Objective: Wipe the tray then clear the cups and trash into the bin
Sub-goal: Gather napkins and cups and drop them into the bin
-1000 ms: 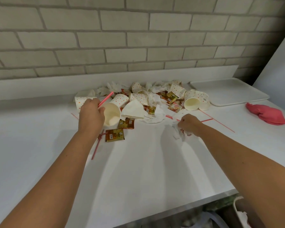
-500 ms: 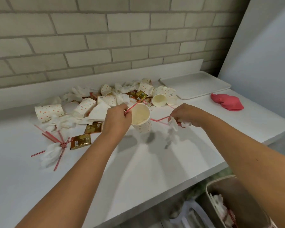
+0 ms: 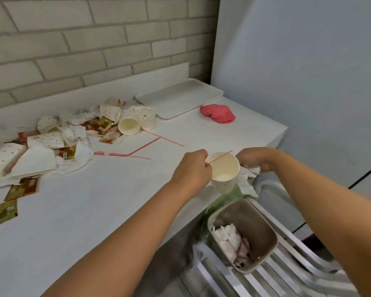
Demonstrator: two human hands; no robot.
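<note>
Holding a cup and a napkin above the bin

Left hand (image 3: 191, 168) grips a white paper cup with red dots (image 3: 224, 170) by its near side. The fingers are curled close to the wall, though the back of the hand hides most of them. A thin red straw (image 3: 220, 157) is pinched in the same grip, running out from the fingertips and lying slantwise across the cup's open mouth. The cup sits upright at the fingertips, at the front edge of the white counter (image 3: 94, 200).

Right hand (image 3: 255, 158) is just past the cup's far side, its fingers folded under and clenched on a crumpled white paper napkin (image 3: 245, 183). The napkin's loose end hangs below the knuckles, beside the cup. Lower than both sets of fingers stands an open grey rectangular plastic bin (image 3: 242, 213) with paper and straws inside.

Well away from the left fingers lies a heap of spotted cups, napkins and sachets (image 3: 84, 129). Beyond the right fingers sit a white rectangular tray (image 3: 180, 97) and, just beside it, a pink cloth (image 3: 217, 113).
</note>
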